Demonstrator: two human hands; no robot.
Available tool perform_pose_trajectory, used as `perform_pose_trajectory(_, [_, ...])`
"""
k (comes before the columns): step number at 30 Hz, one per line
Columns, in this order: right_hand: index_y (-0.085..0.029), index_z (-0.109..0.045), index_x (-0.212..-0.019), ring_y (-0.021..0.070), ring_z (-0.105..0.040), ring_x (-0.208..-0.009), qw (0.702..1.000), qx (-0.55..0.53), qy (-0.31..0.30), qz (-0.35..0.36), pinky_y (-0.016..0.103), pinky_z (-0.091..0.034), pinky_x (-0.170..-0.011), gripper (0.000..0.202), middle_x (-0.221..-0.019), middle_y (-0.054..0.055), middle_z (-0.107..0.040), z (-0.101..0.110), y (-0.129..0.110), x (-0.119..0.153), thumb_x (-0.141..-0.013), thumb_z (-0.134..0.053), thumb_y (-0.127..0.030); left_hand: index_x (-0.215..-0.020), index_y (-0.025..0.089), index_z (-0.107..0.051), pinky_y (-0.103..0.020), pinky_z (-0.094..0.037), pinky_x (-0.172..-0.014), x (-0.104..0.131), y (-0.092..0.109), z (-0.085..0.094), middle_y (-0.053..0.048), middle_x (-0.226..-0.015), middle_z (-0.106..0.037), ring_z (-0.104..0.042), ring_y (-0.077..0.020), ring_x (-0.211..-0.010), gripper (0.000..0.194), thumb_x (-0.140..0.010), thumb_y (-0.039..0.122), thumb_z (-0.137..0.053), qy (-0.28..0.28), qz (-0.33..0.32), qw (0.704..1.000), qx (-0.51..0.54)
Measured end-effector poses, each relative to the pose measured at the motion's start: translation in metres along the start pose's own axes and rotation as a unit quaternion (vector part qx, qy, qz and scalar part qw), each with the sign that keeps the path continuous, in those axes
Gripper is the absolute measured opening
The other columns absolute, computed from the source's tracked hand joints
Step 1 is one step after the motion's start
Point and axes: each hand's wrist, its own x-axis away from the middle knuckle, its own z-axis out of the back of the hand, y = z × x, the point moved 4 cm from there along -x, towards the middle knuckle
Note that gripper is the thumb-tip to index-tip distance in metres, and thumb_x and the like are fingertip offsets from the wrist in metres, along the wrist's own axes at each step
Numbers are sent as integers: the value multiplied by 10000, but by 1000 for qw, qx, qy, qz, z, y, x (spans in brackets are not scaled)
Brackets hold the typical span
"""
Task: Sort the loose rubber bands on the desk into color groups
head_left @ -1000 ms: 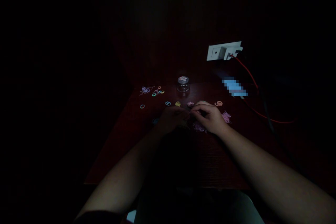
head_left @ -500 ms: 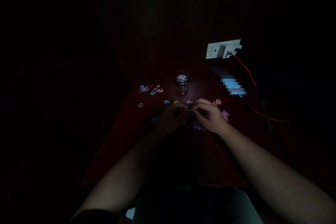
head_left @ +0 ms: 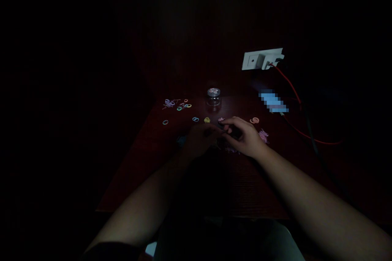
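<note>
Barely shifted since earlier, your left hand (head_left: 200, 138) and right hand (head_left: 243, 134) meet fingertip to fingertip, curled; what they pinch I cannot tell. Next likely needs fine fingertip control among the small rubber bands (head_left: 179, 106).

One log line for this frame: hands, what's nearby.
left hand fingertips meet right hand, held item unclear | small rings scattered beyond | jar behind | table dark

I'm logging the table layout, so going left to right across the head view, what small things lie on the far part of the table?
Lone blue band → band pile → blue band pair → yellow band → jar → orange band → wall socket.
</note>
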Motion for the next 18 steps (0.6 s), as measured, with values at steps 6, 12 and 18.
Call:
perform_pose_trajectory(6, [-213, -688, -915, 182, -625, -792, 999, 3, -11, 31, 348, -502, -711, 95, -848, 57, -681, 2, 0, 0, -932, -595, -203, -824, 164, -742, -256, -488, -657, 0, 4, -1, -29, -782, -738, -654, -149, -703, 243, -856, 392, -665, -14, -1, 1000, -9])
perform_pose_trajectory(12, [-216, -694, -882, 193, -626, -806, 1000, 13, -25, 8, 367, -501, -736, 121, -864, 64, -683, 8, 2, -3, -938, -598, -262, -841, 171, -737, -261, -505, -683, 1, 10, 0, -38, -827, -751, -672, -160, -747, 220, -856, 376, -659, -17, -12, 999, -32])
perform_pose_trajectory(18, [-206, -698, -822, 182, -609, -738, 996, 6, -57, -74, 334, -479, -670, 149, -809, 47, -658, 37, 18, -1, -905, -622, -304, -811, 173, -709, -243, -468, -602, 1, 5, 5, -33, -754, -723, -643, -144, -659, 195, -861, 344, -629, 8, -27, 995, -95])
